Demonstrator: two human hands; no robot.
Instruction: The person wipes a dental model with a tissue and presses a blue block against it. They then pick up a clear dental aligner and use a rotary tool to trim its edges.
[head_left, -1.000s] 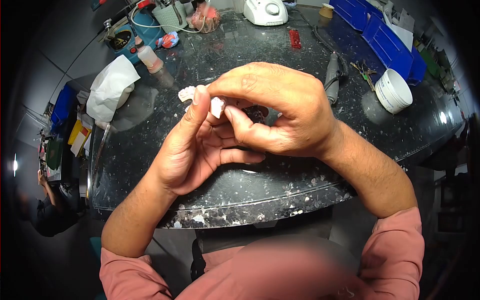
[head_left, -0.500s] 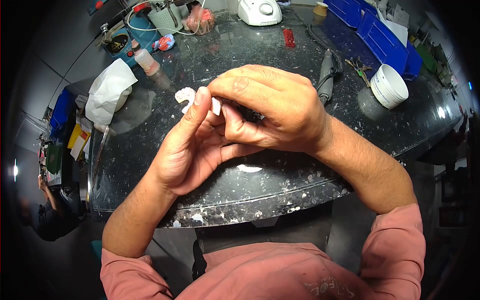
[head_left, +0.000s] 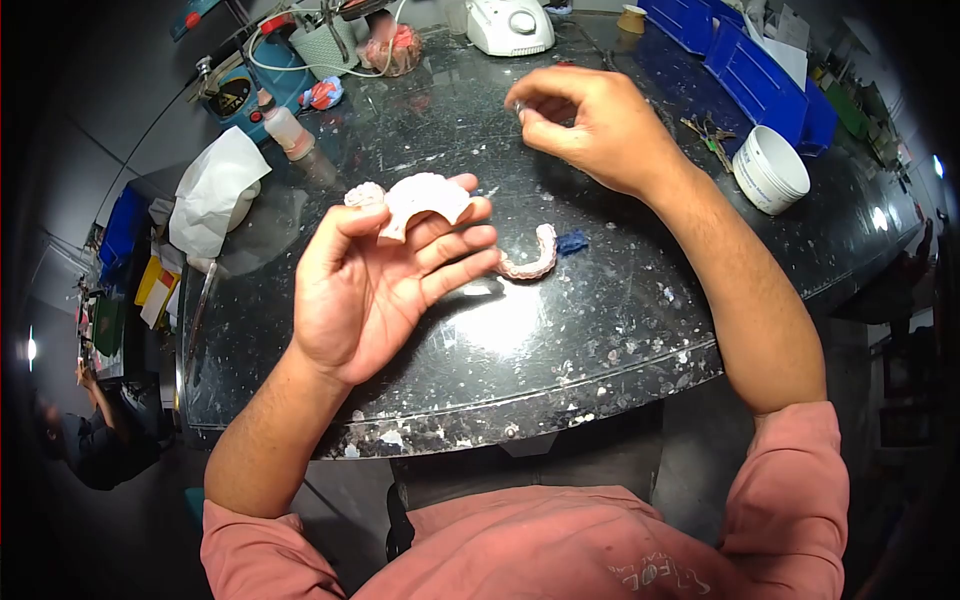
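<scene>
White arch piece (head_left: 425,192) is in the left hand (head_left: 365,300), above the benchtop (head_left: 620,310), gripped between thumb and fingers. Change noted: the right hand (head_left: 600,130) has come away from the left and now hangs apart over the benchtop, fingers curled; whether it pinches anything small cannot be told from this angle. Assessed meaning: two-handed handling has paused, leaving the left hand alone bearing the piece. A pinkish arch (head_left: 530,268) lies just beside the left fingertips, a blue scrap (head_left: 573,242) near its upper end. Between that arch and the front edge (head_left: 520,425), moving room appears adequate; the white tub (head_left: 772,170) near the right forearm restricts outward swing.
</scene>
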